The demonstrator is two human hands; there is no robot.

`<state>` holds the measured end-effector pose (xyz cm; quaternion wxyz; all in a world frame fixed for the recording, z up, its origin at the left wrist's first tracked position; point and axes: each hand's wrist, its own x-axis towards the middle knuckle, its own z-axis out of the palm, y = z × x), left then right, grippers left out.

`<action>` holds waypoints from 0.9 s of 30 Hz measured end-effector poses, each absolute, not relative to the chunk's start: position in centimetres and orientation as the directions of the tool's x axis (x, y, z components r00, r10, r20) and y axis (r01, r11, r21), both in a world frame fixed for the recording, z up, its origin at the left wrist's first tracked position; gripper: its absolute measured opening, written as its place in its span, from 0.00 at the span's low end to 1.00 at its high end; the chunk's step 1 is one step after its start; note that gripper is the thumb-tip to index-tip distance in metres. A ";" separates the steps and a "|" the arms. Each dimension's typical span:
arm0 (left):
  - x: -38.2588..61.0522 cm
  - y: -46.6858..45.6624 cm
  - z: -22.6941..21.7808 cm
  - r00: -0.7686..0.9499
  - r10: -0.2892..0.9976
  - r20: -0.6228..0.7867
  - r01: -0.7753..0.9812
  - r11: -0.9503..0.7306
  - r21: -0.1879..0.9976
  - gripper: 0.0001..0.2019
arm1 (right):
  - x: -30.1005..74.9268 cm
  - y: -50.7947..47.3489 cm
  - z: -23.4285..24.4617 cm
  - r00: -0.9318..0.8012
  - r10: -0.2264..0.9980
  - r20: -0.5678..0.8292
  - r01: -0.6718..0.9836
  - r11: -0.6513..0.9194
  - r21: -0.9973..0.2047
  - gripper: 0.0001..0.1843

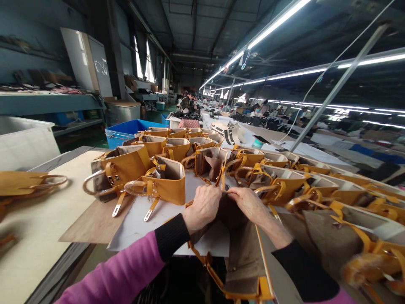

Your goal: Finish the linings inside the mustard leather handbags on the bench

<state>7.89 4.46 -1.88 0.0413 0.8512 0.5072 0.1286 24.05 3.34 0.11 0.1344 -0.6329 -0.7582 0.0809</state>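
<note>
A mustard-yellow handbag with a brown lining [247, 253] hangs down in front of me, its inner side facing up and a yellow-trimmed edge at the bottom. My left hand [204, 207] is closed, with its fingers pinching the bag's upper edge. Close beside it, my right hand [249, 207] pinches the same edge between thumb and fingers. What exactly lies between the fingertips is hidden. Just left of my hands stands a finished-looking yellow handbag [171, 185], open at the top, with a wrapped handle and a strap with a metal plate [148, 215].
Several more yellow handbags [287, 181] crowd the table ahead and to the right. Another handbag [25, 181] lies at the far left on a pale board [41, 223]. Behind are a blue bin [120, 137], a slanted metal pole [341, 84] and people [190, 103] at benches.
</note>
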 end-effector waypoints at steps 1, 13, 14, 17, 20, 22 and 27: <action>8.0 4.5 -1.8 0.461 0.869 0.179 0.847 -0.491 0.205 0.13 | 24.1 3.3 0.1 -0.162 0.982 0.101 0.939 0.185 -0.291 0.12; 6.9 5.6 -2.0 0.513 0.830 0.217 0.782 -0.557 0.281 0.11 | 21.3 2.6 1.0 -0.210 0.970 0.124 0.978 0.209 0.020 0.13; 6.8 5.7 -1.9 0.512 0.832 0.213 0.780 -0.554 0.292 0.11 | 21.2 2.7 1.0 -0.229 0.966 0.122 0.973 0.229 0.017 0.14; 6.3 6.1 -1.7 0.515 0.835 0.194 0.765 -0.550 0.335 0.11 | 21.0 3.0 1.0 -0.256 0.961 0.102 0.966 0.257 0.005 0.15; 6.3 6.3 -1.5 0.545 0.817 0.187 0.736 -0.573 0.361 0.10 | 21.1 3.0 1.1 -0.272 0.958 0.093 0.961 0.276 -0.027 0.16; 6.4 6.1 -1.2 0.569 0.807 0.160 0.734 -0.586 0.343 0.09 | 21.2 2.9 1.2 -0.252 0.963 0.098 0.964 0.259 -0.064 0.16; 5.6 3.9 0.2 0.494 0.854 0.164 0.782 -0.519 0.345 0.09 | 22.6 1.8 1.8 -0.141 0.983 0.119 0.988 0.146 -0.040 0.16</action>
